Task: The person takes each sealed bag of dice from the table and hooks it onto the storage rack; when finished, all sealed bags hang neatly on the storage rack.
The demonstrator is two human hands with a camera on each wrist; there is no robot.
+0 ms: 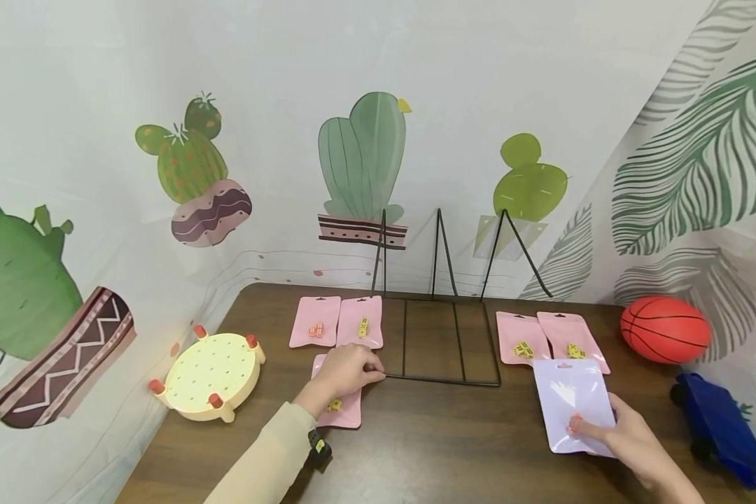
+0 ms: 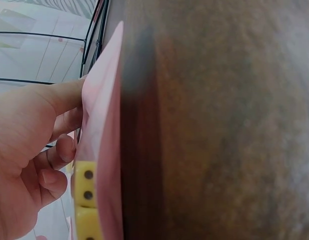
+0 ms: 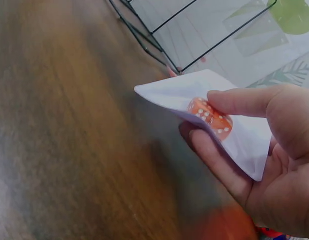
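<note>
My right hand (image 1: 633, 437) pinches a pale lilac zip pouch (image 1: 567, 392), thumb on the front and fingers behind. Inside it, orange dice (image 3: 210, 118) with white dots press against the film beside the thumb. My left hand (image 1: 348, 374) pinches the front left corner of a black wire rack (image 1: 444, 380); its fingertips are partly hidden in the left wrist view. Beneath that hand lies a pink pouch (image 1: 351, 413) with yellow dice (image 2: 86, 195). The rack's base lies on the table, with several prongs rising at the back.
Two pink pouches (image 1: 315, 315) lie left of the rack, two more (image 1: 519, 329) to its right. A cream pegged stool-like board (image 1: 214, 378) stands at the left. A red basketball (image 1: 666, 329) and a blue wheeled bin (image 1: 727, 427) are at the right edge.
</note>
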